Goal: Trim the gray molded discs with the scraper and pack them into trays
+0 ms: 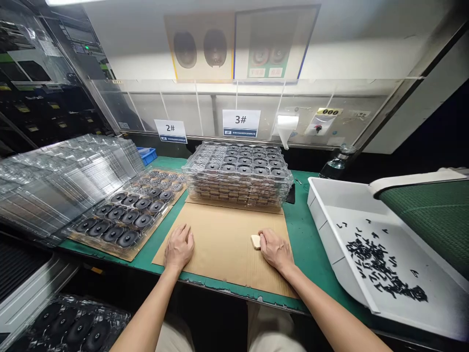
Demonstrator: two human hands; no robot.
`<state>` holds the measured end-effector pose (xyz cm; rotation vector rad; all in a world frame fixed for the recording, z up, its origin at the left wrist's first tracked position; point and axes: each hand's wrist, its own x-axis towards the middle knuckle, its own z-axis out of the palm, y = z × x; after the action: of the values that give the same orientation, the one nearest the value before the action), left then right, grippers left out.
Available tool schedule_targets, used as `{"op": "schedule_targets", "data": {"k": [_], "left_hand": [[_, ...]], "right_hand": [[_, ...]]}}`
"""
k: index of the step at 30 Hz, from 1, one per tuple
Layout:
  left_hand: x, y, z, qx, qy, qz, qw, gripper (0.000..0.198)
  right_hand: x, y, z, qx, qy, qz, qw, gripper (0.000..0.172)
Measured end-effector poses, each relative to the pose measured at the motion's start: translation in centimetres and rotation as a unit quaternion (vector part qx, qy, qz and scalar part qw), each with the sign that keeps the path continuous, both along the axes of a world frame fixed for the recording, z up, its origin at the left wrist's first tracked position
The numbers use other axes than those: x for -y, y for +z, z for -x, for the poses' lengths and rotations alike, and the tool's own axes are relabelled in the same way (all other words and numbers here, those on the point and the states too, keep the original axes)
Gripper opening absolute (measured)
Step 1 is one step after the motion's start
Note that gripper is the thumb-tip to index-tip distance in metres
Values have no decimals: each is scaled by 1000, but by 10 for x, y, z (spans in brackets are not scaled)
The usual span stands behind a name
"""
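Observation:
My left hand [179, 248] rests on the left side of a flat cardboard sheet [223, 244], its fingers curled in and nothing showing in them. Toward the sheet's right side, my right hand [274, 248] grips a small cream-coloured pad [255, 241] that sticks out left of the fingers. Just beyond the sheet stands a stack of clear plastic trays [238, 183], holding round black parts in their pockets. Left of my left hand, one more clear tray [128, 210] with black oval parts lies on cardboard.
Nested clear trays [66, 181] lean at the far left. A white bin [330, 239] on the right holds small black scraps [377, 264], beside a green conveyor belt [428, 210]. A glass jar [335, 164] stands at the back right. Another filled tray [73, 325] sits low at left.

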<state>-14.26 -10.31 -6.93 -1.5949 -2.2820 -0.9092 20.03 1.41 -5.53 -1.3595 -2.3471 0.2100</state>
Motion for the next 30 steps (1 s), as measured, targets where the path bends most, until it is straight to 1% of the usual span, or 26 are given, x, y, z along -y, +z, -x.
{"op": "schedule_targets", "data": {"k": [7, 17, 30], "left_hand": [[-1, 0, 1, 2, -7, 1, 1000, 43], [-2, 3, -1, 12, -6, -1, 1000, 42], [-1, 9, -7, 49, 1, 37, 998, 42]], "right_hand": [[-1, -1, 0, -1, 1, -5, 1000, 25], [-2, 0, 0, 0, -3, -6, 1000, 24], [1, 5, -2, 35, -23, 23, 999, 28]]}}
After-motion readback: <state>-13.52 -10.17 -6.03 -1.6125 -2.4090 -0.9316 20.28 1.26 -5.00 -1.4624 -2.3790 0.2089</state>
